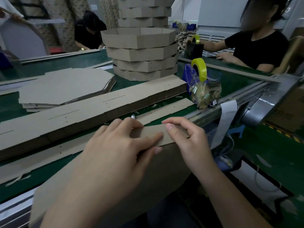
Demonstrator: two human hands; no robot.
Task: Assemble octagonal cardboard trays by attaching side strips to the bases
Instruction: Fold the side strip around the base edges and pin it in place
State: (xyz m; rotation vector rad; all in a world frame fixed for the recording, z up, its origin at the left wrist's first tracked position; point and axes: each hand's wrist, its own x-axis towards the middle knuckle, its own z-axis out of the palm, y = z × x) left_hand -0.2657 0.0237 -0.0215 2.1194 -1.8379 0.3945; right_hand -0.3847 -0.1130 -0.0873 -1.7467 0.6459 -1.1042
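I have both hands on one strip (149,130), just in front of the strip pile (92,104) — left hand (118,145) pressing with straight, spread fingers, right hand (192,142) pinching it, fingers curled. Behind the pile — four stacked trays (143,53), two yellow tape rolls (199,68).

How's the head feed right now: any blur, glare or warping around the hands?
Head view: the left hand, the right hand and the brown cardboard strip between them are fairly sharp; the bottom-left corner smears; wide-angle distortion stretches the frame edges; the grey metal housing at right shows glare; lighting is dim and even.
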